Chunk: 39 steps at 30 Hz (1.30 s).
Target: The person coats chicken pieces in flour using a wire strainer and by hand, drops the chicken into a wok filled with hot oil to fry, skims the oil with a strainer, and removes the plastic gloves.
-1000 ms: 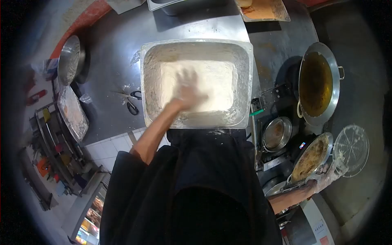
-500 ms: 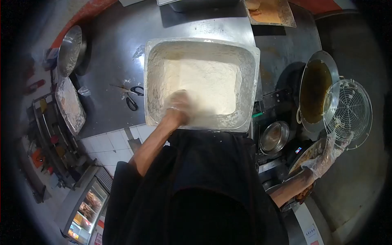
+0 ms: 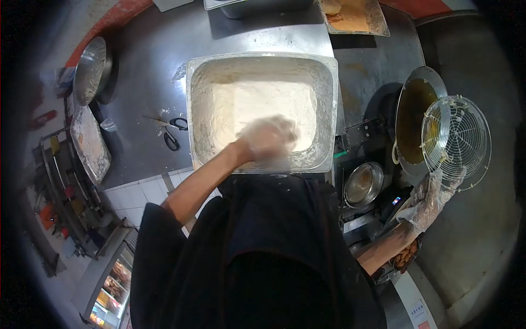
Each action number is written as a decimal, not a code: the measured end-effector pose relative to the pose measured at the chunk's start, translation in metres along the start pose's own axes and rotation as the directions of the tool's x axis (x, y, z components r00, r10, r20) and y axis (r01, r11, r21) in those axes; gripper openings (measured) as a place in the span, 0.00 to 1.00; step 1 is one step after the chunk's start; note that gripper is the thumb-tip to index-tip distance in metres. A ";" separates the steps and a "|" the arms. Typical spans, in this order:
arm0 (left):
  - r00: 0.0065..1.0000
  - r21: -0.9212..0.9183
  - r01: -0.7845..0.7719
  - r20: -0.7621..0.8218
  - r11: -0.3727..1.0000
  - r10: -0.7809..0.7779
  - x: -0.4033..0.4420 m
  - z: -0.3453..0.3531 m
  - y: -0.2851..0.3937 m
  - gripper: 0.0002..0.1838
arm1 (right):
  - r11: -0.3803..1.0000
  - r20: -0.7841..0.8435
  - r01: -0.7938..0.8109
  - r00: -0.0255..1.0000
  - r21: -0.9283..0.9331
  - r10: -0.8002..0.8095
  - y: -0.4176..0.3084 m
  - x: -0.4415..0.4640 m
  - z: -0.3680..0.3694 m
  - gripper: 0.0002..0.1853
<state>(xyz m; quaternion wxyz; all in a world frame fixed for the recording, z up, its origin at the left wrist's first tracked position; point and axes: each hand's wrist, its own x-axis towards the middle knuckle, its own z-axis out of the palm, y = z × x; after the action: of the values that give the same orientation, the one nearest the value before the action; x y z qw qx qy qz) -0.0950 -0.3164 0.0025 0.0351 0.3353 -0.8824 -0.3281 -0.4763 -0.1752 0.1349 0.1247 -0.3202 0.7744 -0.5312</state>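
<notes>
A deep metal pan (image 3: 262, 59) with pale flour (image 3: 263, 101) across its bottom stands in front of me. My left hand (image 3: 269, 136) is over the flour near the pan's front side, smeared by motion, so its fingers cannot be made out. On the right, my right hand (image 3: 430, 204), in a clear plastic glove, is closed at the lower end of a round wire strainer (image 3: 462, 140). The strainer's mesh overlaps the right edge of a wok of dark oil (image 3: 413, 118). The grip itself is partly hidden by the glove.
Black-handled scissors (image 3: 171, 131) lie left of the pan. Farther left are a metal bowl (image 3: 90, 71) and a floury tray (image 3: 89, 143). A small round pan (image 3: 362, 185) sits below the wok. An orange-powder tray (image 3: 356, 16) is at the back, and browned food (image 3: 406, 255) is at lower right.
My right hand has moved up with the strainer, from beside the lower pan to the oil wok. My left hand has shifted about within the flour pan and is now nearer its front right.
</notes>
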 end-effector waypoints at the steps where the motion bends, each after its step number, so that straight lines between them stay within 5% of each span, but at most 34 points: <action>1: 0.989 0.089 -0.147 0.026 0.985 0.146 0.006 0.019 -0.001 0.14 | 1.000 0.005 -0.003 1.000 0.006 0.003 0.001 0.001 0.002 0.27; 2: 0.984 -0.095 -0.107 0.134 0.990 0.119 0.013 0.041 -0.012 0.15 | 1.000 0.008 -0.009 1.000 0.020 0.009 0.002 0.002 0.003 0.27; 3: 0.984 -0.088 -0.109 0.135 0.990 0.120 0.020 0.067 -0.034 0.15 | 1.000 0.007 -0.010 1.000 0.024 0.009 0.003 0.002 0.004 0.27; 4: 0.980 -0.360 -0.192 -0.025 0.913 0.196 0.027 0.093 -0.060 0.17 | 1.000 0.006 -0.008 1.000 0.024 0.008 0.003 0.002 0.003 0.27; 7: 0.963 -0.472 0.255 0.048 0.844 -0.265 0.033 0.017 -0.043 0.33 | 0.999 0.010 -0.015 1.000 0.028 0.015 0.001 0.002 0.005 0.26; 9: 0.844 -0.070 0.489 -0.212 0.869 -0.492 0.039 -0.005 -0.045 0.33 | 0.999 0.002 -0.025 1.000 0.031 0.025 -0.001 0.000 0.005 0.26; 10: 0.849 -0.070 0.482 -0.207 0.873 -0.486 0.038 -0.004 -0.044 0.33 | 0.999 0.001 -0.028 1.000 0.028 0.028 -0.003 -0.002 0.004 0.26; 12: 0.949 0.286 0.311 -0.149 0.906 -0.279 0.035 -0.001 -0.038 0.32 | 0.999 0.001 -0.032 0.999 0.033 0.032 -0.005 -0.003 0.003 0.26; 13: 0.949 0.288 0.309 -0.154 0.906 -0.275 0.035 0.008 -0.034 0.32 | 0.999 0.003 -0.033 0.999 0.033 0.033 -0.005 -0.003 0.002 0.26; 17: 0.989 -0.201 -0.115 -0.116 0.973 0.093 0.034 0.043 -0.018 0.27 | 0.998 0.017 -0.038 0.999 0.056 0.037 -0.005 -0.003 0.002 0.26; 18: 0.990 0.107 -0.129 -0.043 0.986 0.135 0.031 0.041 -0.015 0.27 | 0.997 0.023 -0.039 0.999 0.060 0.037 -0.005 -0.003 0.003 0.26; 19: 0.987 0.408 -0.158 0.039 0.899 0.156 0.031 0.036 -0.014 0.28 | 0.997 0.028 -0.039 0.999 0.062 0.038 -0.005 -0.003 0.004 0.26; 20: 0.957 0.833 -0.266 0.166 0.485 0.239 0.028 0.045 -0.030 0.31 | 0.997 0.030 -0.034 0.999 0.066 0.032 -0.006 -0.004 0.004 0.26; 21: 0.904 0.957 -0.270 0.290 -0.106 0.316 0.025 0.035 -0.034 0.34 | 0.997 0.036 -0.033 0.999 0.069 0.031 -0.006 -0.005 0.003 0.26; 22: 0.905 0.803 -0.423 0.353 0.420 0.236 0.018 0.024 -0.040 0.35 | 0.997 0.038 -0.033 0.999 0.072 0.031 -0.005 -0.006 0.004 0.26; 23: 0.872 0.391 -0.389 0.448 0.834 0.197 0.007 0.007 -0.042 0.36 | 0.997 0.046 -0.035 0.998 0.072 0.032 -0.006 -0.006 0.008 0.26; 24: 0.950 0.311 -0.231 0.278 0.922 0.144 0.005 -0.004 -0.045 0.35 | 0.996 0.054 -0.035 0.998 0.078 0.031 -0.006 -0.005 0.008 0.25; 27: 0.897 0.469 0.314 0.139 0.826 -0.420 0.003 -0.051 -0.018 0.32 | 0.995 0.067 -0.037 0.997 0.090 0.031 -0.007 -0.002 0.007 0.25; 31: 0.957 0.545 0.231 0.020 0.806 -0.288 -0.020 -0.001 -0.034 0.31 | 0.994 0.087 -0.035 0.996 0.103 0.026 -0.012 0.002 0.008 0.25; 33: 0.838 0.401 -0.235 0.545 0.885 -0.025 -0.015 0.002 -0.016 0.29 | 0.993 0.092 -0.031 0.996 0.112 0.021 -0.013 0.005 0.008 0.25; 35: 0.792 0.309 -0.222 0.611 0.925 -0.015 -0.005 -0.016 0.012 0.26 | 0.992 0.102 -0.032 0.995 0.118 0.019 -0.015 0.005 0.008 0.25; 37: 0.939 0.135 0.099 0.316 0.986 -0.137 0.002 -0.026 0.028 0.13 | 0.993 0.119 -0.030 0.993 0.118 0.016 -0.017 0.006 0.010 0.25; 39: 0.969 0.095 0.110 0.212 0.989 -0.129 0.015 -0.001 0.024 0.14 | 0.992 0.132 -0.023 0.991 0.121 0.007 -0.018 0.006 0.012 0.25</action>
<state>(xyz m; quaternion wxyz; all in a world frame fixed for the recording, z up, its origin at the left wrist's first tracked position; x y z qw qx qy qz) -0.1199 -0.3135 0.0155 -0.0956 0.3511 -0.8720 -0.3276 -0.4678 -0.1916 0.1471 0.1990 -0.3405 0.7327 -0.5545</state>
